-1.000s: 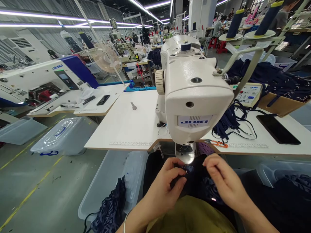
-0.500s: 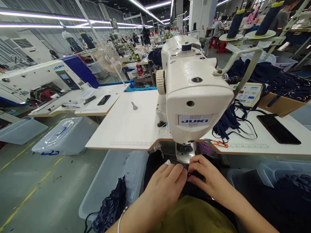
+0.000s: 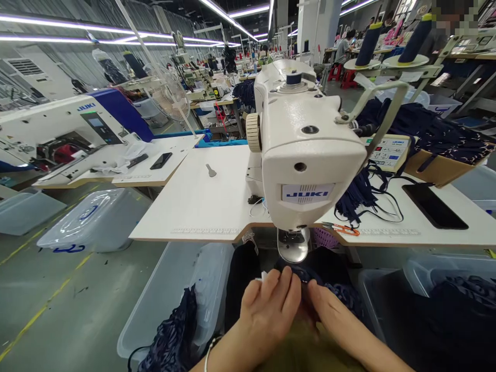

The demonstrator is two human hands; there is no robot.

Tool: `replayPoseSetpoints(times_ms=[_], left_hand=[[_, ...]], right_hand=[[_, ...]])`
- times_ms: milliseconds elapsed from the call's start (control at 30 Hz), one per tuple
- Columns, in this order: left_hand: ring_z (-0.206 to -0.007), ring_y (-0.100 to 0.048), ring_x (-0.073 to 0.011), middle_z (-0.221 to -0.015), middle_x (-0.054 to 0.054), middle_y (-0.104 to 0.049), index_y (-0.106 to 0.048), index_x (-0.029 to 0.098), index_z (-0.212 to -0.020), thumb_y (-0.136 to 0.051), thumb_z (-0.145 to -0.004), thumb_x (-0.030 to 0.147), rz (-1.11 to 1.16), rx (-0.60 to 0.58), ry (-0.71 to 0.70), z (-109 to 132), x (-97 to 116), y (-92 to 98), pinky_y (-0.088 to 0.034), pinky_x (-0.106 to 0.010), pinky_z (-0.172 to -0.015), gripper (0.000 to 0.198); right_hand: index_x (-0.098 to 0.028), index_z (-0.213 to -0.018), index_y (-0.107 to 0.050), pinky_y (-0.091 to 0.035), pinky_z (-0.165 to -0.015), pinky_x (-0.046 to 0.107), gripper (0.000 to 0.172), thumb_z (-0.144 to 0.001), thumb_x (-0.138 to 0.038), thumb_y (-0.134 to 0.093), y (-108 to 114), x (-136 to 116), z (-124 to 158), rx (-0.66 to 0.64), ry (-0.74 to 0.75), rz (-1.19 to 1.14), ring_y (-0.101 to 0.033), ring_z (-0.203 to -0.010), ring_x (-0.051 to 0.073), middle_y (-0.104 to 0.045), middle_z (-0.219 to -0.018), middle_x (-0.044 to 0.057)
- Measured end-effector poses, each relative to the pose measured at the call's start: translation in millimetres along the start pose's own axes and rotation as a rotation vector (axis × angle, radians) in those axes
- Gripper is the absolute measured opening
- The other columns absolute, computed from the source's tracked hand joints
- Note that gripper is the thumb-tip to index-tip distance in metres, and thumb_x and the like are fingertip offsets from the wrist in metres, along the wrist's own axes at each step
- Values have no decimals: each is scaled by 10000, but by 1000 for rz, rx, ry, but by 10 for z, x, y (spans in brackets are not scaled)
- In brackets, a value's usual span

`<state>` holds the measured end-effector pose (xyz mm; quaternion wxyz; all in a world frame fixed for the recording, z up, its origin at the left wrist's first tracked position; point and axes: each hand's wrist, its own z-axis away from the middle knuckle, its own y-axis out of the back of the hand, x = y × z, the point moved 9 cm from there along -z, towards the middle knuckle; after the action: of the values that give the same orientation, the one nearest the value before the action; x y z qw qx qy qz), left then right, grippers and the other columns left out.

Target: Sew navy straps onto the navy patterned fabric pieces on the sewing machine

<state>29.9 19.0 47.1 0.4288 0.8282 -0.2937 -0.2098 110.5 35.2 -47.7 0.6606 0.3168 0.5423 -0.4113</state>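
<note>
In front of the white JUKI sewing machine (image 3: 310, 155), both my hands are on a piece of dark navy patterned fabric (image 3: 344, 294) in my lap. My left hand (image 3: 269, 310) is curled over the fabric, and a small white tag (image 3: 263, 276) shows at its fingertips. My right hand (image 3: 325, 310) lies against it, fingers pressed into the same fabric, partly hidden behind the left hand. The hands sit just below the machine's shiny end (image 3: 293, 248).
On the white table (image 3: 201, 201) lie orange-handled snips (image 3: 343, 229), a black phone (image 3: 434, 206), navy straps (image 3: 360, 194) and a control panel (image 3: 389, 151). Clear plastic bins (image 3: 170, 299) with navy fabric stand below. Another JUKI machine (image 3: 77, 129) is at the left. Thread cones (image 3: 368, 41) rise behind.
My hands have drawn together and back toward my body with the fabric. A second ago they were apart under the machine's end; now they touch.
</note>
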Motion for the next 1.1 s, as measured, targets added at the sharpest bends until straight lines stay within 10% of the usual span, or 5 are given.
replayPoseSetpoints(times_ms=[267, 433, 633, 900, 1100], left_hand=[[-940, -621, -237, -1092, -131, -655, -537, 101, -1209, -531, -931, 277, 344, -242, -60, 11, 140, -323, -453, -363, -863, 330], [-1172, -533, -202, -1276, -124, -548, -497, 181, -1256, -406, -980, 273, 936, -315, 304, -62, -182, -370, -445, -333, -985, 305], [-973, -626, -192, -1098, -68, -663, -508, 191, -1168, -567, -888, 232, 1236, -519, 550, -63, -171, -611, -479, -313, -867, 289], [-920, -607, -162, -1073, -7, -664, -564, 212, -1124, -662, -817, 241, 1178, -599, 579, 4, -205, -724, -447, -241, -797, 323], [-888, -653, -204, -1008, -23, -702, -573, 228, -1190, -686, -811, 369, 690, -789, 287, 261, -169, -934, -468, -281, -800, 421]], right_hand=[[-203, -644, -487, -416, -525, 251, 502, -836, -666, -473, 606, 93, -96, 498, -6, 144, -472, -554, 137, -490, -577, -29], [-184, -687, -563, -421, -560, 255, 457, -878, -591, -481, 664, -82, -65, 318, 20, 158, -525, -578, 148, -555, -599, -13], [-176, -741, -577, -404, -526, 224, 405, -875, -555, -525, 464, -154, -85, 154, -4, 46, -498, -551, 115, -518, -597, -37], [-170, -766, -578, -362, -528, 214, 383, -874, -537, -551, 507, -69, -112, 172, -28, -8, -454, -551, 96, -494, -598, -45], [-171, -755, -547, -353, -544, 213, 358, -835, -512, -624, 568, 29, -97, 116, -56, -238, -426, -562, 87, -489, -631, -46]])
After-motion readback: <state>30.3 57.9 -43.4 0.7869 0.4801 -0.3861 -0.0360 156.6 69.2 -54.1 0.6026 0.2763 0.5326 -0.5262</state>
